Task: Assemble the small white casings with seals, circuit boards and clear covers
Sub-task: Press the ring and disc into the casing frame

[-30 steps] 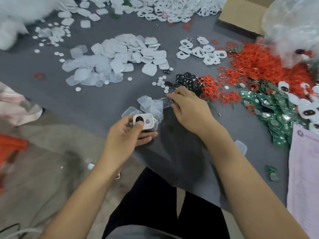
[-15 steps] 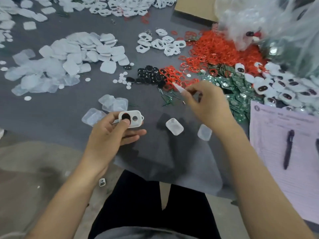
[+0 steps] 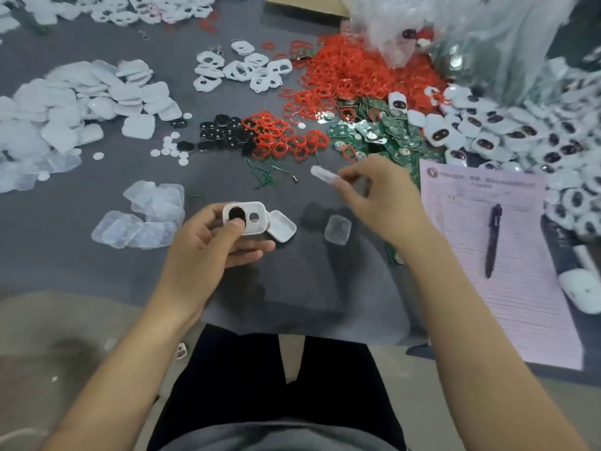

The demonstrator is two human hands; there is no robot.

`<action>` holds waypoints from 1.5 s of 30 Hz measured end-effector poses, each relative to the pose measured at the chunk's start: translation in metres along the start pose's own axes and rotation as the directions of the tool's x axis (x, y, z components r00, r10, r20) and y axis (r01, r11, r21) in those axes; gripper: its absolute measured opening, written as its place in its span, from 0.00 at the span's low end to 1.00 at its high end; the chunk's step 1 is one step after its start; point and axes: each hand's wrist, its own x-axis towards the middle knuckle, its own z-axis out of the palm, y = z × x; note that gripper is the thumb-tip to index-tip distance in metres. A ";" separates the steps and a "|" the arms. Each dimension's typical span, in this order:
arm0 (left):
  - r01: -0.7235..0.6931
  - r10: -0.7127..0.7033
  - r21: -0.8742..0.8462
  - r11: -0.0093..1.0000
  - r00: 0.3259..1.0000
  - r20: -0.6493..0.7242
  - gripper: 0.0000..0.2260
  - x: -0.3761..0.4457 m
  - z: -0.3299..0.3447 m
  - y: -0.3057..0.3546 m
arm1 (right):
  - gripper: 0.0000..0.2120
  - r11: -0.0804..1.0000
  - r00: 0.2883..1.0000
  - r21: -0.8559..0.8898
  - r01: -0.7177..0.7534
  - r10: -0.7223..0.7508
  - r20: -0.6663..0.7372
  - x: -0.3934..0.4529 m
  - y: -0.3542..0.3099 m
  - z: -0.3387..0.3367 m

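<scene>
Sitting at the grey tabletop (image 3: pixel 81 242), the person holds a white casing (image 3: pixel 244 218) in the left hand (image 3: pixel 208 245), fingers curled under it and the thumb pressed on its front, just below a black round insert; a smaller round hole sits beside that. Touching the casing's right edge lies a white shell (image 3: pixel 281 225), open side up. A little further right, a single clear cover (image 3: pixel 338 229) rests on the cloth by itself.

The right hand (image 3: pixel 380 196) hangs above the tabletop, pinching another clear cover (image 3: pixel 322 175) between thumb and fingertips; that piece is blurred, so its tilt is hard to read.

To the left of the held casing there is a small heap of clear covers (image 3: pixel 143 216). Beyond it, far left, spreads a broad pile of white backs (image 3: pixel 97 99). In the middle, well beyond the hands, lie black inserts (image 3: pixel 224 131), with small white discs (image 3: pixel 172 148) just left of them and red seals (image 3: pixel 286 138) just right. A bigger mound of red seals (image 3: pixel 357 73) sits further back, and green boards (image 3: pixel 383 131) lie near it on the right. Empty white frames (image 3: pixel 240 70) cluster behind the inserts. Far right, finished units (image 3: pixel 507 131) are piled below a crumpled plastic bag (image 3: pixel 471 37).

A pink sheet (image 3: pixel 507 288) lies by the right forearm with a dark pen (image 3: pixel 492 242) on it.
</scene>
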 end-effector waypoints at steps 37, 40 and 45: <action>-0.312 0.285 0.324 0.893 0.950 0.132 0.07 0.050 0.078 -0.018 | 0.11 0.663 0.980 0.748 -0.017 0.161 -0.120 -0.035 0.013 0.026; -0.304 0.276 0.304 0.903 0.952 0.131 0.07 0.050 0.077 -0.016 | 0.07 0.830 0.945 0.555 0.058 0.133 -0.297 -0.036 0.011 0.028; -0.304 0.270 0.304 0.903 0.951 0.148 0.08 0.050 0.077 -0.017 | 0.06 0.949 0.836 0.314 0.033 0.146 -0.529 -0.038 0.012 0.033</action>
